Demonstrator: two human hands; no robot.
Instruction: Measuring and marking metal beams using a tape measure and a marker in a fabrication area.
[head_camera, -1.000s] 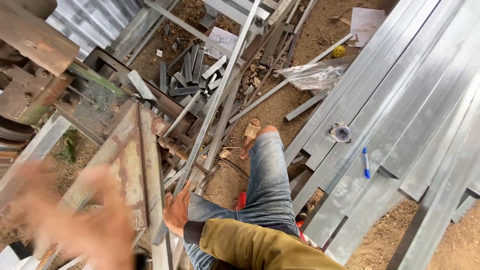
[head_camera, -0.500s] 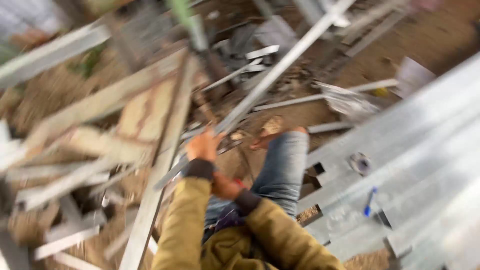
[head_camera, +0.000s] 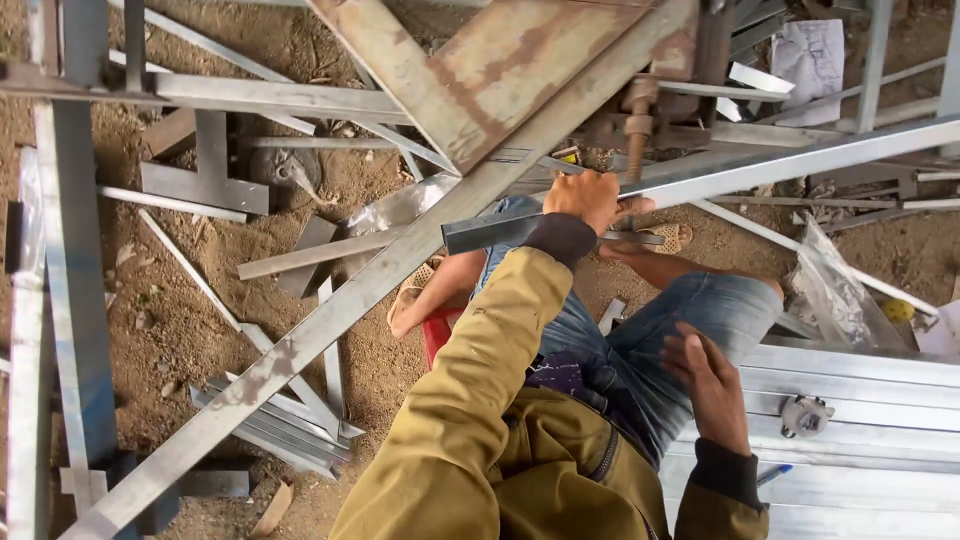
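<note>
1. The tube (head_camera: 700, 180) is a long, square, grey metal bar running from just left of the frame's centre out to the upper right edge; its open cut end sits near centre, dark inside.
2. It lies across a rusty, paint-worn frame (head_camera: 480, 70) whose long diagonal rail runs from the lower left up to the top centre.
3. My left hand (head_camera: 585, 200) reaches forward from an olive sleeve, arm nearly straight, and my fingers are wrapped tight over the top of the tube close to its cut end, knuckles up.
4. My right hand (head_camera: 712, 385) rests in the lower right of the frame on my right knee, on the blue jeans; the fingers lie loosely together and flat, holding nothing.
5. Just right of that hand, a stack of pale tubes (head_camera: 860, 440) fills the lower right corner, with a small round tape (head_camera: 805, 415) on top and a blue pen (head_camera: 772, 473) near my wrist.
6. Short offcuts (head_camera: 280, 420) lie on the dirt at lower left.
</note>
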